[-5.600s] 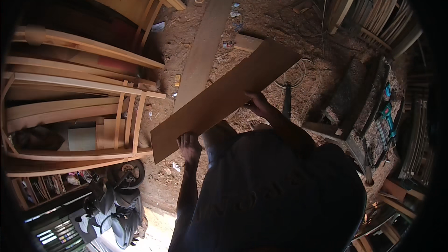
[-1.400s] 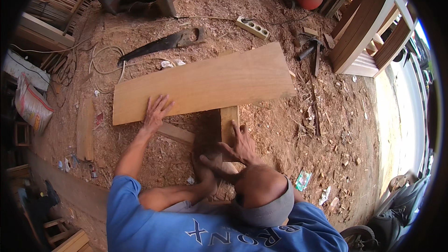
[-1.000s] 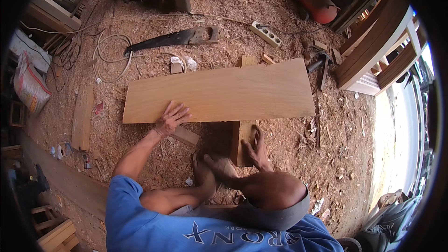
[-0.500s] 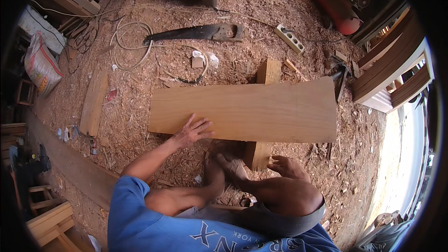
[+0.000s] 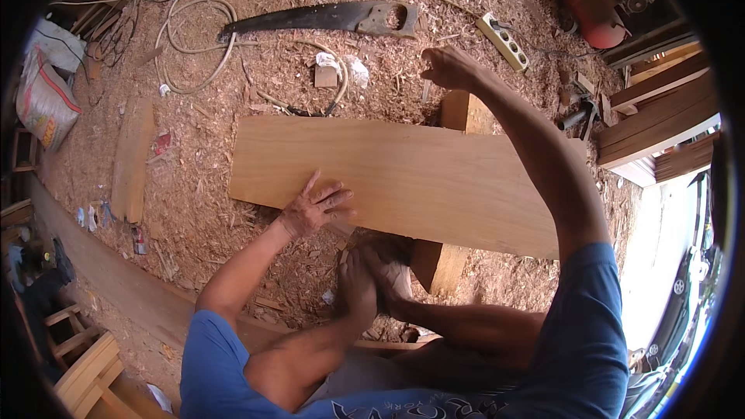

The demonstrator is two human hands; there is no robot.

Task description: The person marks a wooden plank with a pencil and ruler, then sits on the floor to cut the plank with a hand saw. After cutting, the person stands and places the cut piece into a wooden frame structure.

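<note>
A wide, light-brown wooden board [image 5: 403, 178] lies crosswise in front of me, resting on a squared wood block [image 5: 456, 111] that pokes out at its far and near sides. My left hand [image 5: 312, 208] lies on the board's near left edge, fingers spread. My right hand [image 5: 452, 68] is stretched out past the board's far edge, over the shavings. Its fingers are partly bent with a gap between them, and nothing shows in it. Beyond and to the left of it lies a handsaw [image 5: 326, 17], its worn wooden handle nearest that hand; the two are apart.
A pale hose [image 5: 167, 50] loops by the saw's tip. A power strip [image 5: 504, 43] and a red tank [image 5: 590, 12] lie at the far right. Sacks [image 5: 48, 101] and a plank [image 5: 133, 159] are on the left. My bare feet [image 5: 372, 271] are just below the board.
My right hand has gone from beside my knee forward over the board, toward the saw. My left hand stays on the board, which now appears slightly tilted, as my view has shifted.
</note>
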